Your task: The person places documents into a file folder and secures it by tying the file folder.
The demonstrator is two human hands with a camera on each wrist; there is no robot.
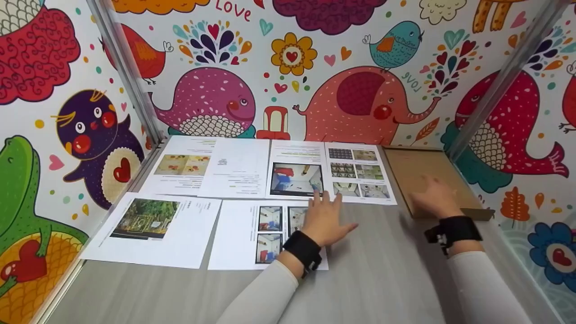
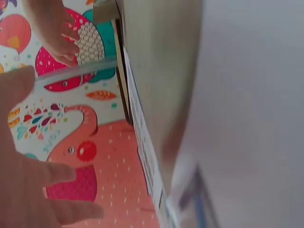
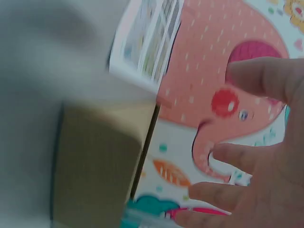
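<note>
My left hand (image 1: 326, 218) is spread over the lower right printed sheet (image 1: 234, 236), partly covering its small photos. In the left wrist view, the left hand (image 2: 38, 185) shows its fingers extended with nothing between them. Over a flat brown cardboard box (image 1: 418, 166) at the right is my right hand (image 1: 436, 198). The right wrist view shows the right hand (image 3: 261, 166) with fingers and thumb apart, holding nothing, and the box (image 3: 95, 166) beyond it. Black bands circle both wrists.
A row of printed sheets (image 1: 238, 180) lies along the back of the grey table (image 1: 360, 279). Another sheet with a garden photo (image 1: 99, 225) lies front left. Walls with cartoon animals (image 1: 216, 99) enclose the table at the back and sides, with metal posts (image 1: 132, 72) at the corners.
</note>
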